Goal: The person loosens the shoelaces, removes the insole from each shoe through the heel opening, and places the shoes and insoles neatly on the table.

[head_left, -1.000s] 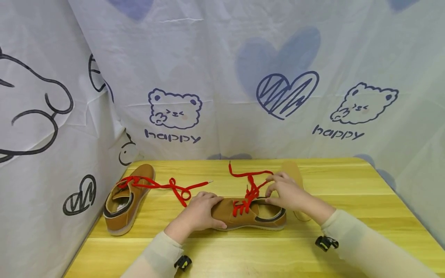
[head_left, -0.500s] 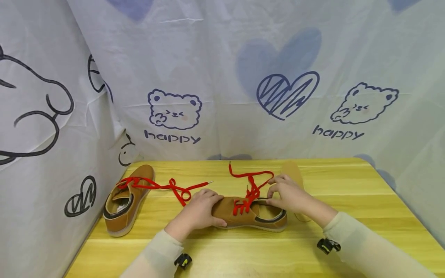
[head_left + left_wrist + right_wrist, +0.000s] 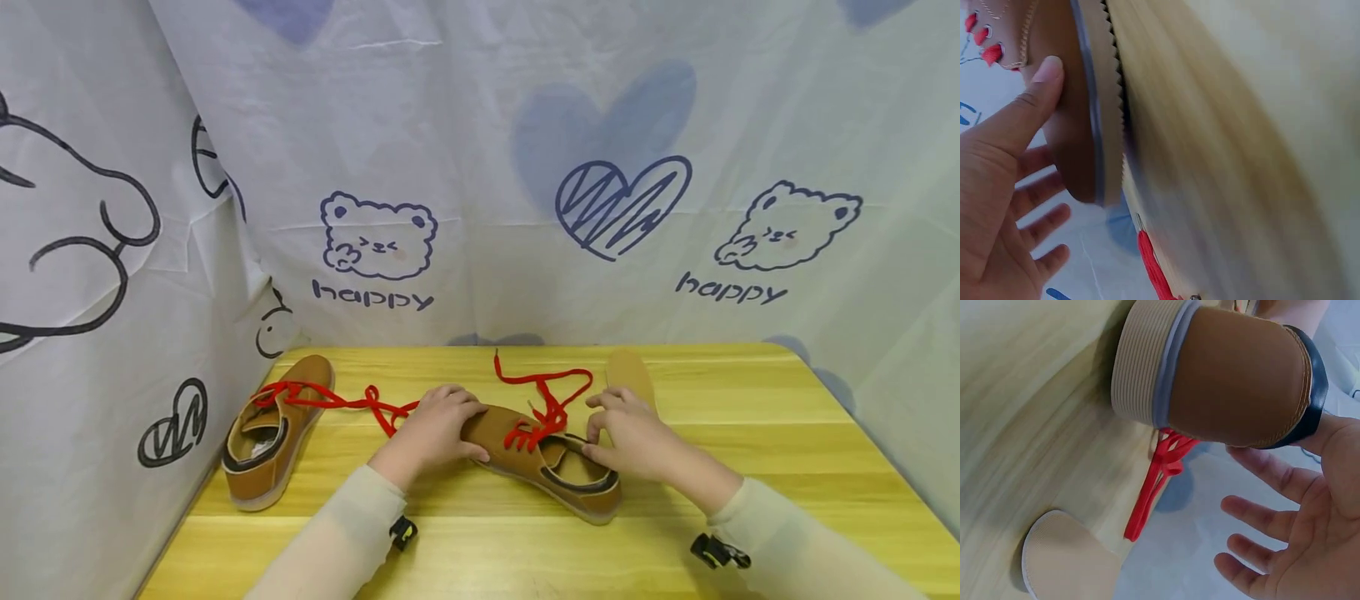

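Observation:
A brown shoe [image 3: 510, 437] with red laces [image 3: 551, 408] lies at an angle in mid-table, its toe to the left and its heel nearer the front. My left hand [image 3: 438, 425] grips the toe; the left wrist view shows the thumb [image 3: 1044, 81] on the near side and fingers round the far side. At the collar, my right hand [image 3: 630, 433] pinches the far rim. In the right wrist view, the thumb reaches into the shoe opening behind the dark collar [image 3: 1313, 394], while the index finger [image 3: 1272, 469] touches the outside and the other fingers stick out loosely.
Another brown shoe [image 3: 273, 429] stands at the left table edge, its red lace [image 3: 352, 402] trailing toward my left hand. A tan insole [image 3: 630, 375] lies beyond my right hand. A printed white cloth [image 3: 480, 167] hangs behind the wooden table [image 3: 487, 558].
The held shoe has turned: its toe has swung away from me and its heel toward me. Both hands have moved with it, the left one farther back.

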Motion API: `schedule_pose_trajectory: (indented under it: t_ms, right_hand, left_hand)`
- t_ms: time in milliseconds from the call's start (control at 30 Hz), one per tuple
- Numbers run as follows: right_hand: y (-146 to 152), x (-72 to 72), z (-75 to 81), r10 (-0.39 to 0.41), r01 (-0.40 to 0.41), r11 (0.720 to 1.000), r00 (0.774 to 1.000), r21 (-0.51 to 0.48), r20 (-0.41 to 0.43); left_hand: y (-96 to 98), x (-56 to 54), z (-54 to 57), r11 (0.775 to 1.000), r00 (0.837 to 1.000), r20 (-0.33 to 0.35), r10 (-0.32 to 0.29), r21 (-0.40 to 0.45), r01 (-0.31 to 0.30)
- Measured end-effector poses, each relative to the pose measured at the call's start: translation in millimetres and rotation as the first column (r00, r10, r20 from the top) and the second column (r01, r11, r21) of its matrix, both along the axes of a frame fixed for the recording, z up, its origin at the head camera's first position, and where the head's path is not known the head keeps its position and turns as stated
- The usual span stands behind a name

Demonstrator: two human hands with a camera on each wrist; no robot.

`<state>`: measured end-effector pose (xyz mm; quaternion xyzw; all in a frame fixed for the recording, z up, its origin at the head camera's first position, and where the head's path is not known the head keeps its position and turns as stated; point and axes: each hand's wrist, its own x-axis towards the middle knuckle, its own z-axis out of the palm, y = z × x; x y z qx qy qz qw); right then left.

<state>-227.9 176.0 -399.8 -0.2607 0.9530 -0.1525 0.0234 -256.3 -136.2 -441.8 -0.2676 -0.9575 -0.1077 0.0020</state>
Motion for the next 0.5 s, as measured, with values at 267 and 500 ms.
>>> schedule_pose_trajectory:
  t_ms: [267, 500]
  right_hand:
    - [2.1, 1.8, -2.0, -0.019, 0.019, 1.0, 1.0, 0.004, -0.017]
    - [2.8, -8.4, -6.8, 0.026, -0.03, 0.996, 0.998, -0.079, -0.05]
  left_hand:
    - [-0.1, -8.0, -0.5, 0.998, 0.996, -0.072, -0.048, -0.04, 0.046]
    - [3.4, 27.4, 5.3, 1.0, 0.998, -0.068, 0.01, -0.003, -0.011]
